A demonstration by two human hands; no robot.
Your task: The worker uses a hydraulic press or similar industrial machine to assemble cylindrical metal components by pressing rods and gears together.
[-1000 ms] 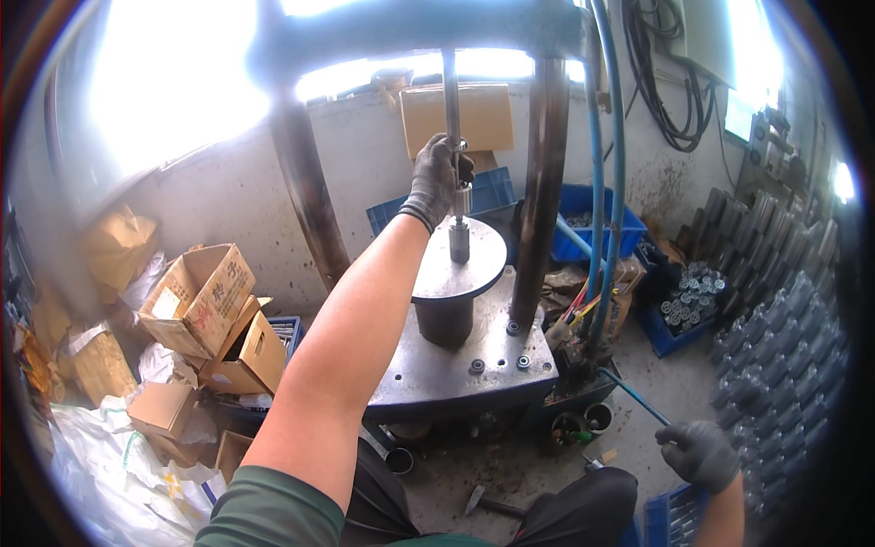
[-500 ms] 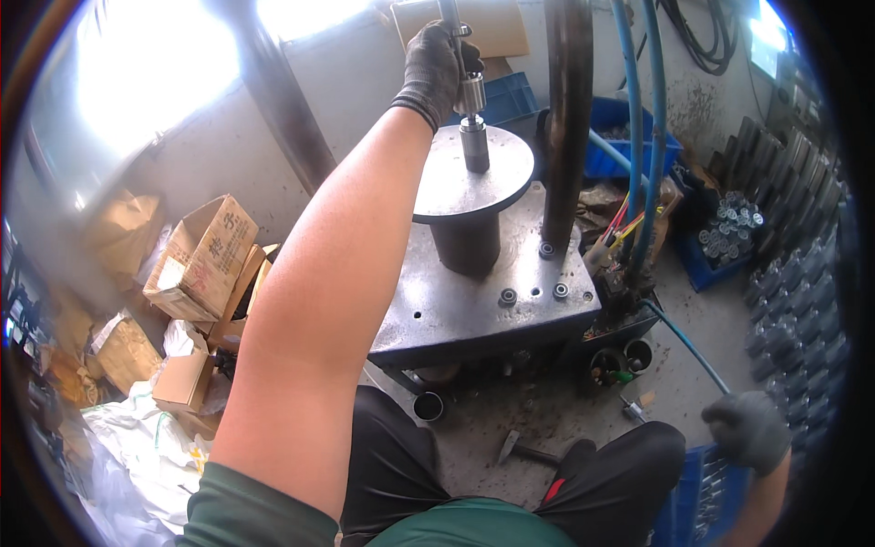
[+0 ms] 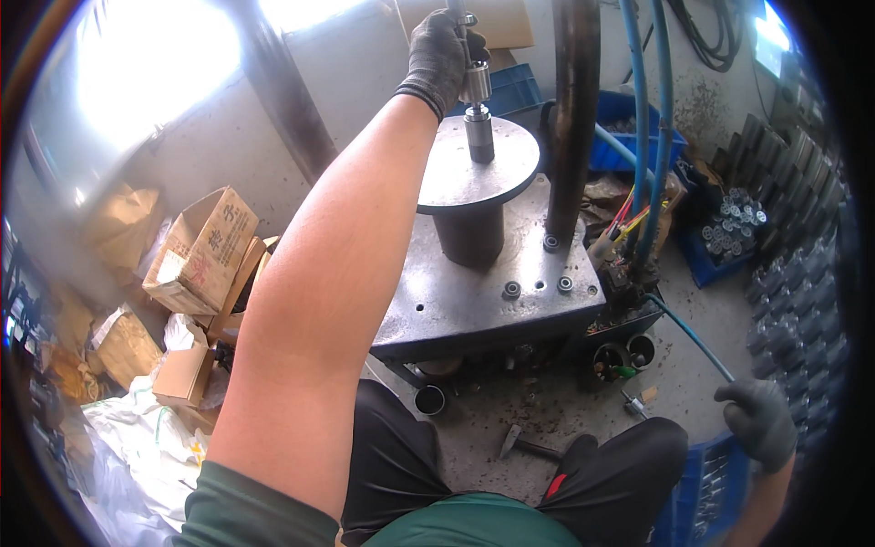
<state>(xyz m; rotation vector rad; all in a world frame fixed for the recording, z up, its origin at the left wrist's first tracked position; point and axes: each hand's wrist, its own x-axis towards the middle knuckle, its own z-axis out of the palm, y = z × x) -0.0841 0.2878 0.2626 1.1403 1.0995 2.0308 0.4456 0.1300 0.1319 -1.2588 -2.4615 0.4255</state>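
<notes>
My left hand (image 3: 436,62), in a dark knit glove, reaches far forward with its fingers wrapped round an upright metal rod (image 3: 459,20). Below those fingers is a shiny steel sleeve (image 3: 476,84). Just under the sleeve, a smaller steel cylinder (image 3: 479,141) stands upright on a round metal plate (image 3: 447,178). A thick dark post (image 3: 471,239) carries that plate above a steel bench (image 3: 456,310). At the lower right my gloved right hand (image 3: 764,427) is closed at the end of a teal lever (image 3: 691,337); its palm side is hidden.
Bearings (image 3: 512,289) lie on the bench, beside a thick column (image 3: 574,118) and blue hoses (image 3: 654,137). Cartons (image 3: 205,251) crowd the left. A hammer (image 3: 524,444) lies between my legs. Blue crates (image 3: 697,488) and stacked metal parts (image 3: 797,310) line the right.
The view has shifted slightly, so the bench and plate appear a little higher. My right hand has moved slightly up and right at the lever's end. My left hand keeps its hold.
</notes>
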